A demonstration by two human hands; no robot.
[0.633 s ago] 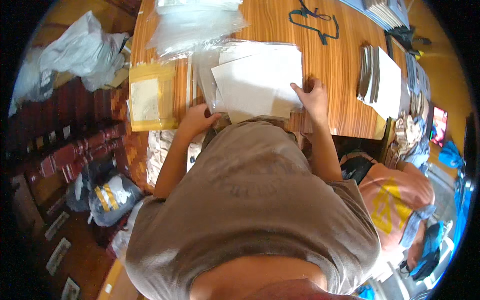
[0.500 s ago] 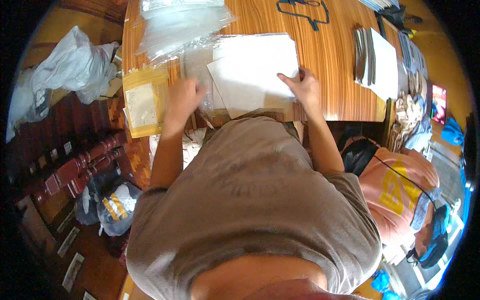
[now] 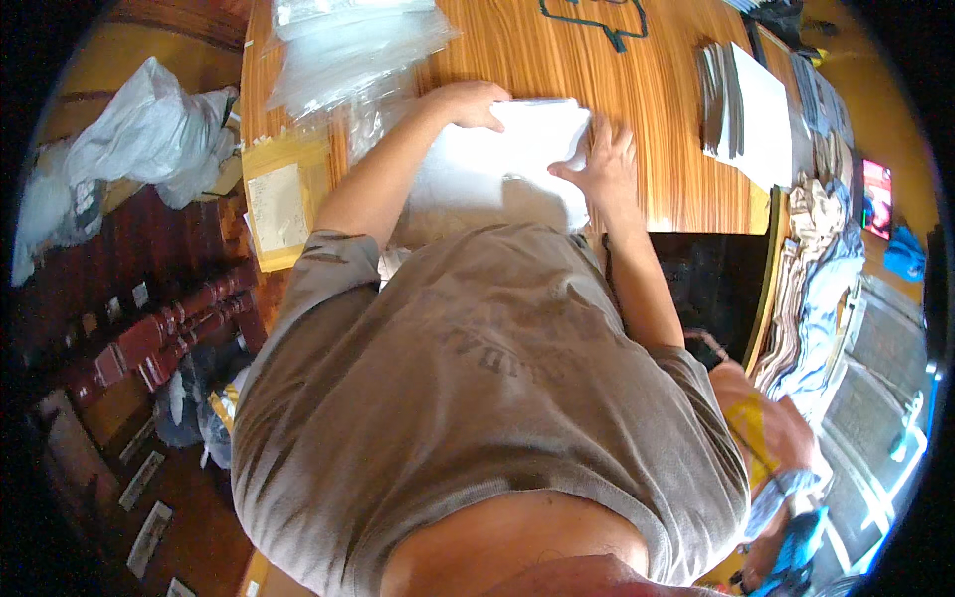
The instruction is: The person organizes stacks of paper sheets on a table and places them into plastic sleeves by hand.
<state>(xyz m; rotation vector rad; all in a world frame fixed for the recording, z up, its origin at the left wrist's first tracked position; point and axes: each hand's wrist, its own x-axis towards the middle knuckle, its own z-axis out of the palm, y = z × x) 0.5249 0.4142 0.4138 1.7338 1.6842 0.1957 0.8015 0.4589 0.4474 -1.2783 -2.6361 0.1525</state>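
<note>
A white sheaf of paper lies at the near edge of the wooden table, partly over or inside a clear plastic sleeve; which of the two I cannot tell. My left hand reaches across to its far left corner, thumb on the white surface and fingers stretched along the far edge. At the right edge, my right hand has its fingers spread, the thumb touching or just over the paper. Neither hand is closed around anything.
Clear plastic bags pile at the far left, above a yellow padded envelope. At the right stands a stack of white and grey sheets. A dark strap lies at the back. Folded cloth is beyond the table's right side.
My left hand has moved from beside the plastic to the paper's far left corner. The white sheets sit more squarely together, and my right hand's fingers have spread along the edge.
</note>
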